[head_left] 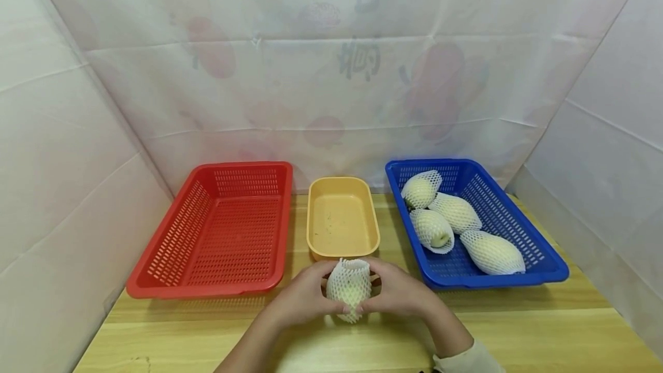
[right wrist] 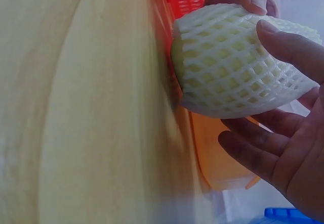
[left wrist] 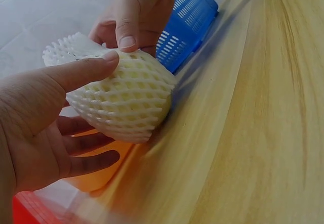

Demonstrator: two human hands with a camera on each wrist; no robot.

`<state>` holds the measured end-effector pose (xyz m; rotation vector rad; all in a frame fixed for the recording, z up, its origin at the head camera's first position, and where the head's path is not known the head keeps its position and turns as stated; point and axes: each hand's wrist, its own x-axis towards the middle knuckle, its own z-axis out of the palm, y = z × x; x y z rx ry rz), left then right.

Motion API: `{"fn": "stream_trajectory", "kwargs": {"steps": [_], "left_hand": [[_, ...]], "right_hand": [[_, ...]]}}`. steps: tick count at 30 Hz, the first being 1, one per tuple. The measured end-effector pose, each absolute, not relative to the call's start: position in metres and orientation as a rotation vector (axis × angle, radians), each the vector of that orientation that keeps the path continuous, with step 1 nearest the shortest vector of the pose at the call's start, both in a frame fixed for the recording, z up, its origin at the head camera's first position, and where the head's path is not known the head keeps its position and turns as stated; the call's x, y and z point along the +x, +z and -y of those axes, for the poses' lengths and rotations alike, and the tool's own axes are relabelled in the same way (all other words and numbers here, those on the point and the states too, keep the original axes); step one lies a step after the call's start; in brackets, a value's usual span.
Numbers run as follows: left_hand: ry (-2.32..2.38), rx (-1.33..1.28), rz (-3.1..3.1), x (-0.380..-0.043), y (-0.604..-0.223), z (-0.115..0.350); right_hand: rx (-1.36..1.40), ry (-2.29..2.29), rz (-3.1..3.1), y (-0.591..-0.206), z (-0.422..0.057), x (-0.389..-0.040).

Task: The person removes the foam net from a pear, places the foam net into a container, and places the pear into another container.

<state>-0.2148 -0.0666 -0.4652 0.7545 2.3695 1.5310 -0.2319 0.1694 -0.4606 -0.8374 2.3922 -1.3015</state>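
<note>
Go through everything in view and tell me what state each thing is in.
Left hand: holding the netted fruit, thumb on it
Right hand: holding it from the opposite side
Netted fruit: sleeved, held between both hands
Four other fruits: sleeved, inside the blue basket
Blue basket: upright, holding fruit
Red basket: upright, no fruit inside
Yellow tub: upright, small specks inside
Backdrop: hanging, creased

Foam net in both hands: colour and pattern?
The foam net is white diamond mesh; clearest in right wrist view.

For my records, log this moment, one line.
Left hand: holds netted fruit; right hand: holds same fruit; blue basket: four more netted fruits
</note>
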Motion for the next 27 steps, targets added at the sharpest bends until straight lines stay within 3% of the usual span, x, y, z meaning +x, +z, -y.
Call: {"fn": "stream_trajectory", "kwargs": {"steps": [27], "left_hand": [[1.517,0.738,-2.410,-0.2145,-0.4609,0.0683]], "right_hand": [[-0.857,-1.303,-2.466,-0.4560,-0.1716,-0.2313]]}}
